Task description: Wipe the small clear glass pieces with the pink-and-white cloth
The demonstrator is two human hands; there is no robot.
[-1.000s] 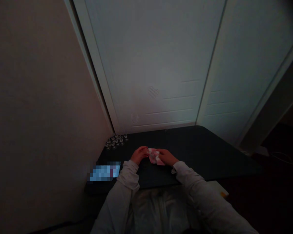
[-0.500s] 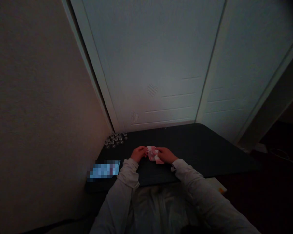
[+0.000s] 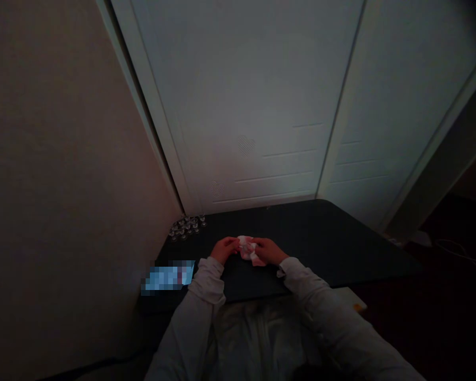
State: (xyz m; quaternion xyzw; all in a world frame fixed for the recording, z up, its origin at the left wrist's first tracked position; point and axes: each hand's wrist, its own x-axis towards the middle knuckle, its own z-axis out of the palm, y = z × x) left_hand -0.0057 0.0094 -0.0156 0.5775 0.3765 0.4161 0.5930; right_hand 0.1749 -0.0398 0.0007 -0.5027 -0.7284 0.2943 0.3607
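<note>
A crumpled white tissue (image 3: 246,242), tinted pink by the light, is between my two hands above the dark table. At its left edge, my left hand (image 3: 225,250) has its fingers closed on it. My right hand (image 3: 268,251) grips the opposite side, fingers bent over the folds, with a loose end hanging below them. Whether anything is wrapped inside the tissue cannot be made out in the dim light.
Several small clear stemmed glasses (image 3: 186,226) stand in a cluster at the table's back left corner. A lit, blurred-out screen (image 3: 168,277) lies at the left edge. The dark table (image 3: 321,243) meets a white panelled door (image 3: 238,106) behind.
Both hands keep hold of the tissue, whose folds have shifted slightly. The whole view has moved a little; the glasses and the screen stay in place.
</note>
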